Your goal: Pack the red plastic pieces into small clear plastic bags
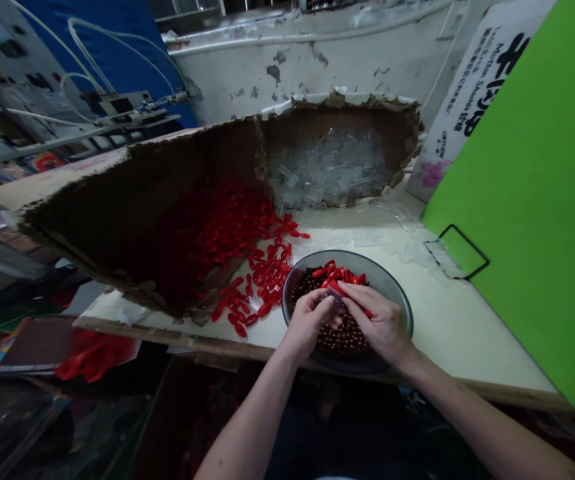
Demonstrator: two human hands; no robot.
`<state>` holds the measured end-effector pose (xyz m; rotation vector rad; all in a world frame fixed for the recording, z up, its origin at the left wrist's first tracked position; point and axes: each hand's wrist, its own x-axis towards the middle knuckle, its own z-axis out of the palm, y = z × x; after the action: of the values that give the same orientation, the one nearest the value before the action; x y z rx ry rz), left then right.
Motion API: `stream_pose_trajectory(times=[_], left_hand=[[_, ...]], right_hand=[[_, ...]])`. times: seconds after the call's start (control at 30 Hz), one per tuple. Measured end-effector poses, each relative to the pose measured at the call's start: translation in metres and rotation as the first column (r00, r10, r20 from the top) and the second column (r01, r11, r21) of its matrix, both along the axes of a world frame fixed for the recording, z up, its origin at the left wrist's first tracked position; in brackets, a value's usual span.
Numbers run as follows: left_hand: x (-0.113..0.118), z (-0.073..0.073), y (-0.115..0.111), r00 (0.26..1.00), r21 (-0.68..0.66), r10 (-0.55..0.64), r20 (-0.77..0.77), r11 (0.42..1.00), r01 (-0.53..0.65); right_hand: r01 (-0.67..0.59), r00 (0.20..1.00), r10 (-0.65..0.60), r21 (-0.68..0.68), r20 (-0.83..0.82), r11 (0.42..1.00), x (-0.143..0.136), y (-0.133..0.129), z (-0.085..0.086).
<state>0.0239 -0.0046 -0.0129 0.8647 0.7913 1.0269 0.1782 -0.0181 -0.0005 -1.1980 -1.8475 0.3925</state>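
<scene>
Both hands meet over a grey bowl [403, 293] of round, dark brown balls [345, 339]. Pinched in my left hand [306, 325] is a small see-through plastic piece [335, 304]; what it contains, if anything, is too blurred to tell. My right hand [383, 325] has its fingers closed on a red oval plastic piece [335, 287], right against the clear one. More red oval pieces [351, 275] lie on top of the balls at the bowl's far side. The fingers partly hide both held pieces.
Left of the bowl, a torn cardboard box [92, 177] lies on its side, spilling red pieces [270, 280] onto the white table [460, 333]. Clear plastic pieces [330, 170] fill its right section. A green panel [542, 220] with a black wire loop [477, 257] borders the right.
</scene>
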Motion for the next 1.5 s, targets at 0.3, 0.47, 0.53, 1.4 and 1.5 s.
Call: stream_pose_trajectory(times=[0.3, 0.47, 0.53, 1.4, 1.5], left_hand=[[-0.003, 0.002, 0.003, 0.995, -0.013, -0.104, -0.012, 0.995, 0.104], [-0.001, 0.008, -0.001, 0.957, -0.059, -0.281, -0.071, 0.959, 0.277], [0.0, 0.01, -0.003, 0.935, -0.062, -0.328, -0.138, 0.945, 0.322], [0.02, 0.028, -0.014, 0.768, 0.193, -0.131, -0.627, 0.929, 0.316], [0.02, 0.024, -0.013, 0.757, 0.14, -0.204, -0.621, 0.921, 0.363]], right_hand=[[-0.139, 0.987, 0.126, -0.135, -0.103, 0.981, 0.014, 0.011, 0.018], [-0.405, 0.855, 0.182, -0.407, -0.485, 0.819, 0.004, 0.027, 0.03], [-0.59, 0.729, 0.156, -0.496, -0.667, 0.637, -0.002, 0.033, 0.03], [-0.667, 0.501, -0.144, -0.487, -0.853, 0.565, -0.014, 0.01, 0.015], [-0.697, 0.483, -0.173, -0.496, -0.859, 0.518, -0.013, 0.009, 0.013]])
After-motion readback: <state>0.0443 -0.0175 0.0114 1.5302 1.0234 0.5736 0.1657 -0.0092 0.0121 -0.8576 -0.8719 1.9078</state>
